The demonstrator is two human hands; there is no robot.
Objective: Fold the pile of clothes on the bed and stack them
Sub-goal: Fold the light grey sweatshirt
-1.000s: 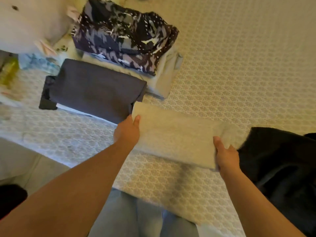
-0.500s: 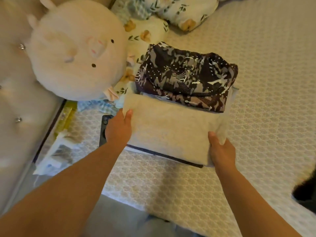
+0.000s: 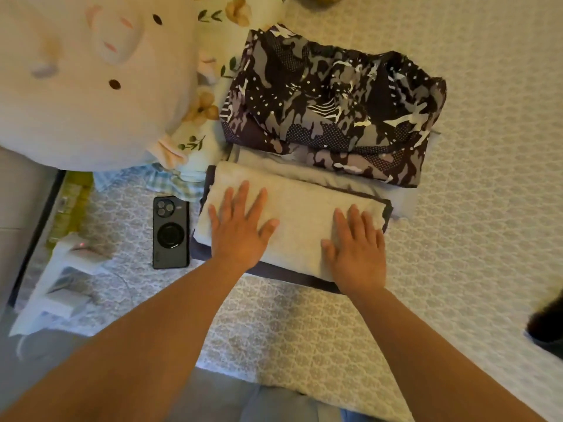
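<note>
Two flat hands, left hand [image 3: 240,229], right hand [image 3: 356,254], pressing cream folded garment [image 3: 298,214], patterned bedspread [image 3: 472,208]; phone [image 3: 170,231] beside.

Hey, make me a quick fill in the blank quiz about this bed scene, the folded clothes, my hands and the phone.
1. Both hands, left hand and right hand, press flat on the folded ____ coloured garment.
2. That garment lies on top of a folded dark ____ garment.
3. The camouflage-print garment tops the stack that lies ____ from the person.
4. The phone lies on the bed with its ____ facing up.

Missing words: cream; grey; farther; back
</note>
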